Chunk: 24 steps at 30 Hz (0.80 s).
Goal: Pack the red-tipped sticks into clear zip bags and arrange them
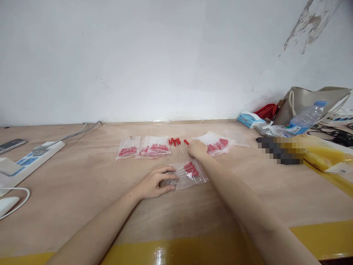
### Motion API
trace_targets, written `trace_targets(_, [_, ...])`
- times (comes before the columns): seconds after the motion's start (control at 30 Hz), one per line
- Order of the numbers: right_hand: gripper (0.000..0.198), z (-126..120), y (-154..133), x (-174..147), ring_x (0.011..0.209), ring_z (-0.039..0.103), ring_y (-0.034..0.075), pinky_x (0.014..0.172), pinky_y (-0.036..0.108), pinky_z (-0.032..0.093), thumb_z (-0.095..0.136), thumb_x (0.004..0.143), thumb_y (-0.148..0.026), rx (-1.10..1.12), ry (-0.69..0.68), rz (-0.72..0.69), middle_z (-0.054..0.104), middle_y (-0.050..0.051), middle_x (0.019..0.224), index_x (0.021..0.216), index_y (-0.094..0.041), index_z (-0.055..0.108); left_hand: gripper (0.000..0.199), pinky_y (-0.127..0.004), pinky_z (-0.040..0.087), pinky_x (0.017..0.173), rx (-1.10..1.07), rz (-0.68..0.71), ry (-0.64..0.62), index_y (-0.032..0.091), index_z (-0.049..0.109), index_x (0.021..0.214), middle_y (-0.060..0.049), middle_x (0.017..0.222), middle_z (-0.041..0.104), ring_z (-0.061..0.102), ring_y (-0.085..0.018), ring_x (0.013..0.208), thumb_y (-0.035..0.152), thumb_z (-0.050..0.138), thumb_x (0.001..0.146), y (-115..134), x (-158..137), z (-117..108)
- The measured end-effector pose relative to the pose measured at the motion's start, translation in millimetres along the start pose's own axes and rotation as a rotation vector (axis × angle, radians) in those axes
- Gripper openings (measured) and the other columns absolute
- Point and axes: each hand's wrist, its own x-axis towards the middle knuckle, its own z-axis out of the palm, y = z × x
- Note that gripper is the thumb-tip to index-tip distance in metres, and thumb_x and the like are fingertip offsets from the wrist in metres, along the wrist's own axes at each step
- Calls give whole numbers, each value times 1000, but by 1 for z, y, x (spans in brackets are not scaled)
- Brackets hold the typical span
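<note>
Left hand (158, 182), lower centre of frame: fingers spread apart, resting on left end of 1 clear bag (183, 183), red-topped droppers (191, 168) inside. Right hand (198, 148), centre of frame: fingers curled, tips hidden, cannot tell if clamped on anything. Loose droppers (178, 141) just left of right hand. Filled bags (154, 141) left of centre. Power strip (41, 159) at left edge, bottle (309, 116) at right.

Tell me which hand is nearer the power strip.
Left. The left hand is to the right of the power strip, touching a plastic bag; the right hand is farther right, beyond that bag.
</note>
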Motion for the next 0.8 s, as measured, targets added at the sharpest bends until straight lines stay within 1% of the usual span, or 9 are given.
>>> trace_targets(0.03, [22, -2, 0, 1, 95, 57, 27, 79, 36, 42, 49, 80, -26, 35, 7, -13, 60, 18, 95, 93, -11, 58, 32, -37, 36, 98, 3, -2, -2, 26, 58, 113, -6, 123, 48, 45, -22, 114, 37, 55, 82, 0, 0, 0])
trace_targets(0.1, [28, -10, 4, 0, 92, 58, 20, 76, 30, 43, 38, 86, -29, 110, 43, -47, 61, 13, 93, 104, -12, 51, 32, -36, 36, 98, 7, -8, -6, 26, 58, 113, -6, 123, 48, 44, -21, 115, 37, 55, 83, 1, -1, 0])
trace_targets(0.17, [37, -21, 14, -6, 83, 60, 15, 71, 25, 45, 32, 87, -30, 280, 110, -83, 61, 8, 89, 120, -12, 35, 32, -36, 36, 98, 11, -8, -8, 26, 58, 113, -6, 124, 48, 44, -21, 115, 37, 55, 83, 1, -1, 0])
trace_targets(0.23, [54, -33, 31, -17, 65, 59, 14, 60, 25, 46, 39, 83, -33, 557, 157, -102, 58, 2, 78, 128, -12, 17, 32, -36, 36, 98, 13, -9, -9, 26, 58, 113, -6, 123, 48, 45, -21, 115, 36, 55, 83, 1, -1, 0])
trace_targets(0.3, [67, -43, 49, -33, 48, 53, 11, 48, 24, 45, 48, 77, -36, 783, 130, -97, 51, -5, 68, 129, -16, 10, 33, -37, 36, 97, 16, -10, -6, 26, 58, 113, -6, 123, 48, 45, -22, 114, 37, 55, 82, 0, 0, 0])
trace_targets(0.43, [70, -47, 76, -65, 45, 51, 10, 45, 24, 47, 61, 66, -38, 994, 127, -51, 45, -10, 62, 120, -21, 18, 33, -36, 36, 97, 15, -2, 1, 27, 57, 114, -6, 123, 48, 45, -22, 114, 38, 55, 82, 0, 1, 0])
trace_targets(0.63, [62, -29, 78, -91, 46, 55, 12, 45, 26, 51, 69, 60, -42, 1129, 149, -19, 47, -11, 60, 101, -24, 26, 33, -36, 37, 97, 19, -9, 2, 27, 57, 114, -5, 124, 48, 45, -21, 114, 38, 54, 83, 0, -1, 1])
trace_targets(0.7, [59, -27, 77, -96, 48, 57, 13, 47, 27, 52, 70, 59, -42, 1166, 101, 5, 50, -10, 59, 97, -25, 28, 33, -35, 36, 97, 21, -13, 1, 28, 57, 114, -5, 124, 48, 45, -21, 115, 38, 54, 83, 0, -1, 1])
trace_targets(0.8, [51, -31, 79, -103, 54, 61, 14, 53, 28, 53, 71, 61, -42, 1228, -62, 114, 57, -6, 60, 90, -23, 34, 33, -35, 36, 98, 25, -25, 0, 28, 56, 114, -4, 124, 48, 44, -21, 115, 38, 54, 83, 0, -1, 1])
